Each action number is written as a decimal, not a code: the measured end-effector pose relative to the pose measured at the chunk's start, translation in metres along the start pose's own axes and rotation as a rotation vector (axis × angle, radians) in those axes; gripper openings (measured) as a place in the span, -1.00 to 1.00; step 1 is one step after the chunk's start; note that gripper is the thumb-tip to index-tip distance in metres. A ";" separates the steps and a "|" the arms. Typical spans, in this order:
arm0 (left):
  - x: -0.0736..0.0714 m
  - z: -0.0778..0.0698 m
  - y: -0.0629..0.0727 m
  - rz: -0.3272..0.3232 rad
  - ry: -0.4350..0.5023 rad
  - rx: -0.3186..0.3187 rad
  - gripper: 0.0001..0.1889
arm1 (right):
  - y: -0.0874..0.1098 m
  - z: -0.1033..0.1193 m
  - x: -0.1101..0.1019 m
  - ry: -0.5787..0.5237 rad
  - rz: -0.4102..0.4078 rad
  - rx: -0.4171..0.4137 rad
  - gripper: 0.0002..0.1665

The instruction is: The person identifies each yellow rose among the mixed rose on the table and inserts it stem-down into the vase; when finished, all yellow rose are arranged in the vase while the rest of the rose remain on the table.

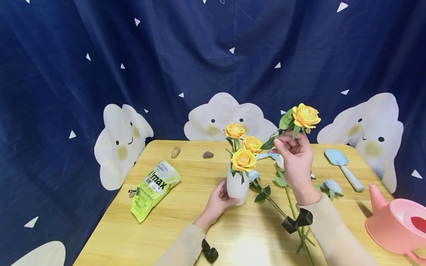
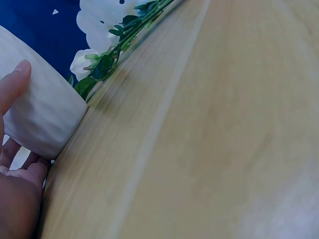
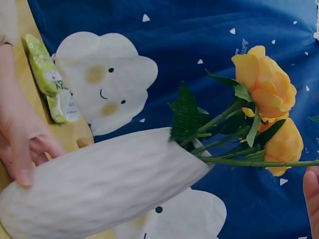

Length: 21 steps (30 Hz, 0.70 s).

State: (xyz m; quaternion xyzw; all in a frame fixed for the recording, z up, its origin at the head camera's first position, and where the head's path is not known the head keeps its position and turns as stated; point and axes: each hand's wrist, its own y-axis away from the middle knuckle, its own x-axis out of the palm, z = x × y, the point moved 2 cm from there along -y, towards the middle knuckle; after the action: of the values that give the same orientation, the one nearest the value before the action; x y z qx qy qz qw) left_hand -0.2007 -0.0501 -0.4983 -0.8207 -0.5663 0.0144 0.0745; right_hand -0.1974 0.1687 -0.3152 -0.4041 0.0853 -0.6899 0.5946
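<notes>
A white textured vase (image 1: pixel 237 189) stands on the table with several yellow roses (image 1: pixel 244 160) in it. My left hand (image 1: pixel 217 202) holds the vase low down, thumb across its front and fingers behind, as the left wrist view also shows. To the right and higher, my right hand (image 1: pixel 298 162) pinches the stem of another yellow rose (image 1: pixel 305 117) just below its bloom and leaves. This bloom leans up to the right. In the right wrist view its green stem (image 3: pixel 264 163) runs from the vase's mouth to my fingertips at the right edge.
Blue and white roses (image 1: pixel 266 195) with long stems lie right of the vase. Farther right are a light blue shovel (image 1: pixel 342 166) and a pink watering can (image 1: pixel 392 223). A green bag (image 1: pixel 155 188) and two stones (image 1: pixel 208 154) lie to the left and back.
</notes>
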 end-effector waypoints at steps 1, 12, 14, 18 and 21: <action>0.000 0.000 0.000 0.001 0.001 -0.003 -0.19 | -0.002 0.000 0.001 -0.009 0.009 -0.010 -0.77; 0.000 0.001 0.001 -0.013 0.016 -0.022 -0.16 | -0.011 -0.010 0.010 0.025 0.035 -0.017 -0.74; 0.001 0.000 0.001 -0.014 0.012 -0.027 -0.16 | -0.007 -0.013 0.009 0.028 0.034 0.005 -0.74; 0.001 0.001 0.001 -0.019 0.017 -0.034 -0.16 | 0.000 -0.015 0.007 0.029 0.031 0.046 -0.72; -0.001 0.001 0.000 -0.018 0.025 -0.038 -0.15 | 0.004 -0.015 0.006 0.026 0.032 0.066 -0.71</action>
State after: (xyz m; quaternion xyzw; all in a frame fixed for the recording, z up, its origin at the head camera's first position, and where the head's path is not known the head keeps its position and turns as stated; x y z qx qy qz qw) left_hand -0.2010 -0.0509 -0.4996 -0.8170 -0.5729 -0.0073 0.0658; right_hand -0.2039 0.1565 -0.3242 -0.3737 0.0766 -0.6881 0.6173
